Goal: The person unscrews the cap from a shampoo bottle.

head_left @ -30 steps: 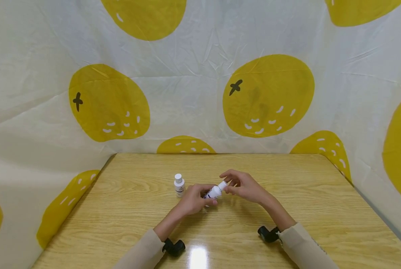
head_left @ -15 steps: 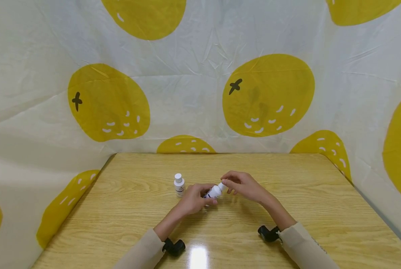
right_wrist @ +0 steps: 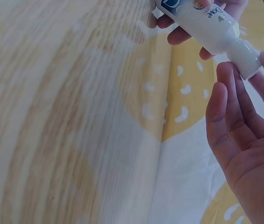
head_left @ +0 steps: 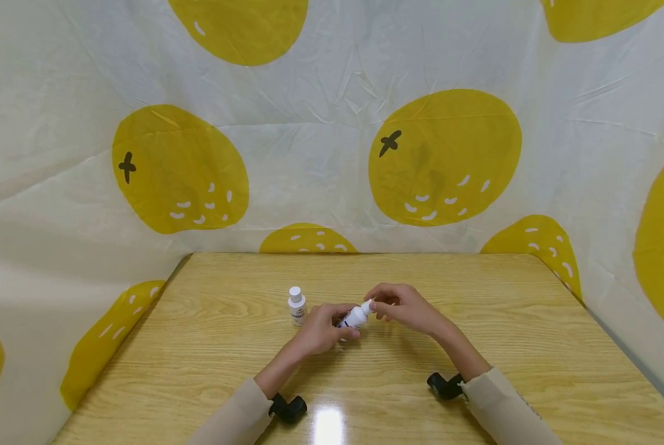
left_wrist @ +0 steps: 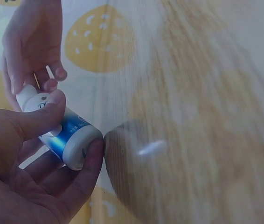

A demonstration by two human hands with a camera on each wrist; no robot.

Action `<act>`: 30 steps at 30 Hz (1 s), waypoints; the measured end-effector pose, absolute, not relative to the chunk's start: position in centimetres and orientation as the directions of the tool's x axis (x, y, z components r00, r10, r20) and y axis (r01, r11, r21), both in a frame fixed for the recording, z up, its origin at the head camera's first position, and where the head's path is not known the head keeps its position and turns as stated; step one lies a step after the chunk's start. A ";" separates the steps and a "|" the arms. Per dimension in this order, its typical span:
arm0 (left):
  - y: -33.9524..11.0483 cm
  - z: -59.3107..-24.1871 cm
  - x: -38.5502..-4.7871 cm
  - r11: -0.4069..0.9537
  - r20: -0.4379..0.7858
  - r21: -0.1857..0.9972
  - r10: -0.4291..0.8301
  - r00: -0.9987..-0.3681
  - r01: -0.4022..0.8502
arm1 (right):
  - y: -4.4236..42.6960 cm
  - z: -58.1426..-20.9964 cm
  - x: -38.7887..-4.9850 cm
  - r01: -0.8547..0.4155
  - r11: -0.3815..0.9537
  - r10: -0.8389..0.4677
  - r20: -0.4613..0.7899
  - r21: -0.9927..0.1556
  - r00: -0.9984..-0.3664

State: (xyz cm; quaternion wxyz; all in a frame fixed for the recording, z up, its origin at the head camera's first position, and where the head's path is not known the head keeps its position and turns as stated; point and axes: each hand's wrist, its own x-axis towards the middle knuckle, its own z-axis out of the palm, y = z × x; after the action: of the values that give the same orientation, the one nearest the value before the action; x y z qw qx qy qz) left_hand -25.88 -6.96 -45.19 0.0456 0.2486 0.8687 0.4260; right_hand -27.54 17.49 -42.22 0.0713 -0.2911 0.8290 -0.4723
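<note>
My left hand [head_left: 319, 332] grips a small white bottle [head_left: 355, 318] with a blue band, tilted with its cap end up to the right. The thumb lies across the body in the left wrist view, and the bottle's base [left_wrist: 82, 148] faces the table. "Dove" is printed on the bottle [right_wrist: 205, 27] in the right wrist view. My right hand [head_left: 407, 309] pinches the white cap [right_wrist: 245, 59] between thumb and fingers. The cap sits on the bottle's neck. A second white bottle [head_left: 297, 309] stands upright just left of my left hand, its cap on.
The wooden table [head_left: 209, 346] stretches to a cloth backdrop [head_left: 304, 161] with large yellow fruit prints behind and at the sides. Black wrist mounts [head_left: 289, 410] sit at both cuffs. A bright light reflection shows near the front.
My right fingers shift around the cap: they were spread loosely, then closed over it, and now their grip has moved slightly. The left hand and both bottles stay in place.
</note>
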 end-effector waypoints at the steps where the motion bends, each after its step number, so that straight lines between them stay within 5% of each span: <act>1: -7.0 -45.2 -25.9 0.513 0.132 0.763 0.470 -0.873 0.392 | 17.5 -42.2 -27.5 -0.420 0.389 -0.550 0.159 -0.820 -0.820; 30: -6.9 -45.3 -26.0 0.523 0.146 0.750 0.466 -0.872 0.405 | 17.6 -42.2 -27.5 -0.414 0.394 -0.541 0.157 -0.821 -0.826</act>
State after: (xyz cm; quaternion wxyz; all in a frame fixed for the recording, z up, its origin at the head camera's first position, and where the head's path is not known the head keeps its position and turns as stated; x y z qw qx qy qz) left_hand -25.99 -6.88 -45.34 0.0363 0.2499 0.8718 0.4198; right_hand -27.48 17.60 -42.24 0.0675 -0.2869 0.8321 -0.4699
